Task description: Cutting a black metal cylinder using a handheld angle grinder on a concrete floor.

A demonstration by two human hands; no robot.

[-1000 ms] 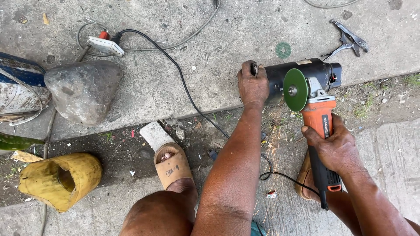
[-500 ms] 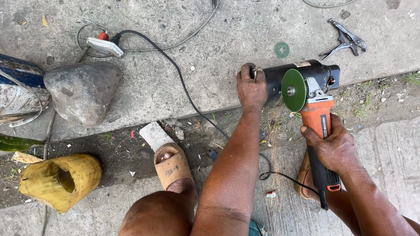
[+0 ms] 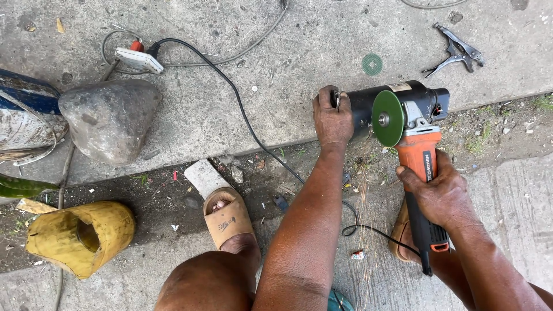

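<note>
My right hand grips the orange body of an angle grinder with a green disc on its head. The disc stands on edge against a black cylinder-shaped part that lies on the concrete. My left hand clasps the left end of that black part. The grinder's black cord runs up and left to a white socket block.
A grey rock and a blue-and-white metal object lie at the left. A yellow hollow container sits lower left. My foot wears a tan sandal. Locking pliers and a spare green disc lie at upper right.
The grinder and both hands have barely shifted; the disc stays against the black part.
</note>
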